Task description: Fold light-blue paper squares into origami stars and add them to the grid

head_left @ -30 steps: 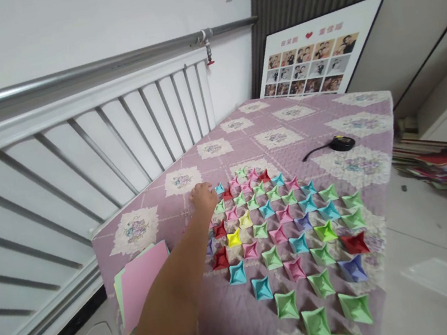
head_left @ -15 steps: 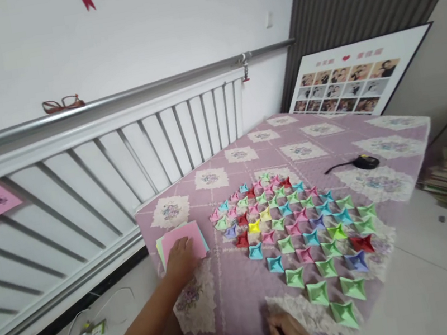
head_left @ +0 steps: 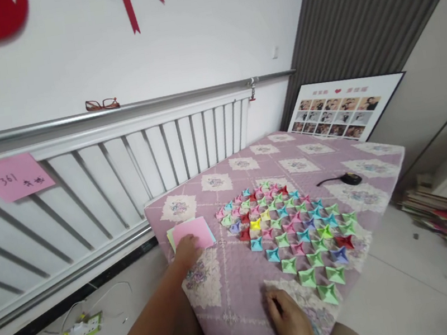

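Observation:
At the table's left edge, my left hand (head_left: pixel 188 250) rests on the lower part of a stack of square papers (head_left: pixel 199 229), pink on top with yellow-green and light blue edges showing. Its fingers lie flat on the top sheet. My right hand (head_left: pixel 288 316) lies near the front edge of the table, fingers curled in; whether anything is inside them is hidden. Several small folded paper pieces, among them a yellow one (head_left: pixel 255 224) and a green one (head_left: pixel 327 293), stand in slanting rows to the right of the stack and beyond my right hand.
A black tape measure (head_left: pixel 351 178) lies on the flowered tablecloth (head_left: pixel 241 278) at the right. A white radiator (head_left: pixel 166 156) borders the table's far left side, with glasses (head_left: pixel 102 104) on the pipe above. A photo board (head_left: pixel 331 111) leans behind the table. A power strip (head_left: pixel 81 332) lies on the floor.
The camera view has tilted up, showing more wall and red decorations. My left hand stays on the paper stack, and my right hand remains near the front edge, more fully in view.

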`<action>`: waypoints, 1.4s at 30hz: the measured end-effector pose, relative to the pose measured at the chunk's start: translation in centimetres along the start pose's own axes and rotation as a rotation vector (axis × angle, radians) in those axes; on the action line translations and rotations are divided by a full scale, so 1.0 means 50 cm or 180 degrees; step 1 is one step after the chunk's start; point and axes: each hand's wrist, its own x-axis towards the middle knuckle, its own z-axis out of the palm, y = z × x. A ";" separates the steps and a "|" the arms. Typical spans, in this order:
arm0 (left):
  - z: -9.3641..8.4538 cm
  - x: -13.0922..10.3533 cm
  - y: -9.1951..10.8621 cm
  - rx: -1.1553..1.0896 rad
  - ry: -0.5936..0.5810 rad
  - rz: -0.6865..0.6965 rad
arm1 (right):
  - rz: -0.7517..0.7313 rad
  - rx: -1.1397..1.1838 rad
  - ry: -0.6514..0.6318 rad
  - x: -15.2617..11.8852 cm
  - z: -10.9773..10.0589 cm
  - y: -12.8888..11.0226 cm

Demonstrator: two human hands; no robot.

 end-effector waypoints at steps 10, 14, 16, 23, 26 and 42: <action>-0.029 0.008 -0.005 -0.0294 0.0120 -0.0199 | 0.0014 -0.0171 0.0011 0.000 0.005 -0.001; -0.026 0.012 -0.006 -0.0285 0.0132 -0.0296 | -0.0015 -0.0190 0.0037 -0.001 0.006 -0.001; -0.025 0.012 -0.008 -0.0273 0.0152 -0.0297 | -0.0021 -0.0192 0.0058 -0.001 0.005 -0.004; -0.020 0.014 -0.010 -0.0197 0.0214 -0.0252 | -0.0029 -0.0212 0.0094 0.001 0.003 -0.007; -0.019 0.017 -0.007 -0.0183 0.0135 -0.0221 | -0.0029 -0.0229 0.0080 0.001 0.003 -0.007; 0.003 -0.020 0.018 0.0096 0.0235 -0.0203 | -0.0037 -0.0232 0.0066 0.005 0.005 -0.009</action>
